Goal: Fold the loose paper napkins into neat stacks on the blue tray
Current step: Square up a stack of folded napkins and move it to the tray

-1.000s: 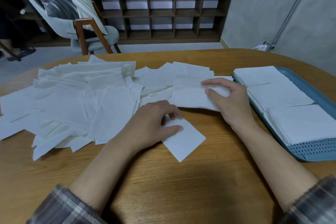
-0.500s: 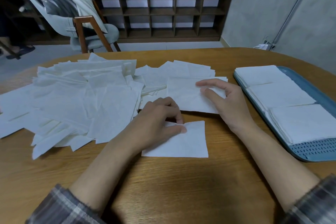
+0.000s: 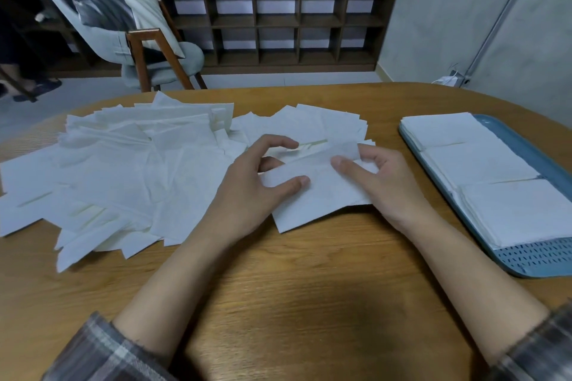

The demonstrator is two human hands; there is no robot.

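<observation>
— How many are you holding?
— One napkin [image 3: 322, 195], pinched by two hands: my left hand [image 3: 257, 182] and my right hand [image 3: 380, 182], thumbs on top, fingers curled behind.
— The rest?
— A loose pile [image 3: 123, 170], past counting, spreads left of my left fingers. Three stacks [image 3: 483, 161] lie on the one blue tray [image 3: 526, 260], right of my right fingers.

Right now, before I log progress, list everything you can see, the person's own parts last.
held napkin: one, white, table centre, between both grips
loose napkins: a heap, count unclear, white, table left and centre
folded stacks: three, white, in a row on the tray
tray: one, blue, table right
table: one, wood-brown
chair: one, grey, behind the table
shelf unit: one, dark brown, back wall
left grip: pinches the held napkin's left end
right grip: pinches its right end
</observation>
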